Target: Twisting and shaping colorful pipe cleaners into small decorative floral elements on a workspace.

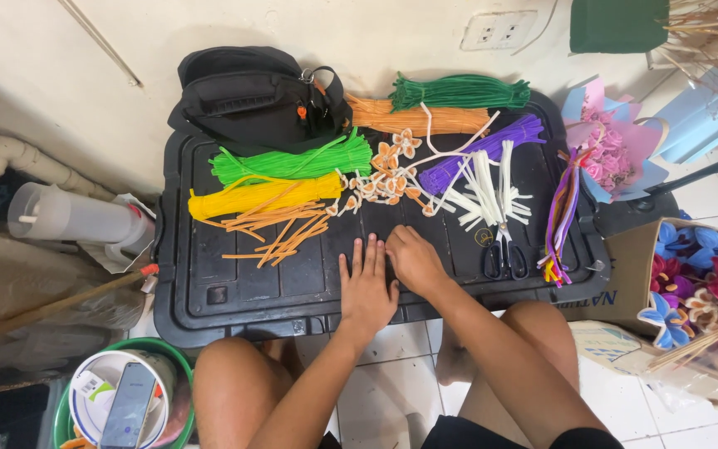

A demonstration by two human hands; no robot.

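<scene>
My left hand (366, 287) lies flat, fingers spread, on a black plastic lid (234, 287) used as a work surface. My right hand (413, 259) rests beside it with fingers curled under; whether it holds anything is hidden. Just beyond my fingertips lie small orange-and-white pipe-cleaner flowers (386, 179). Bundles of pipe cleaners lie across the lid: light green (292, 162), yellow (251, 198), orange (413, 116), dark green (459, 90), purple (484, 150). Cut white pieces (482, 195) and loose orange pieces (280, 229) lie among them. Black-handled scissors (504, 254) sit right of my right hand.
A black bag (251, 96) sits on the lid's far left corner. A mixed-colour strand bunch (560, 216) hangs at the right edge. A pink wrapped bouquet (612, 154) and a cardboard box of finished flowers (700, 278) stand right. A phone (129, 406) lies on a bucket, lower left.
</scene>
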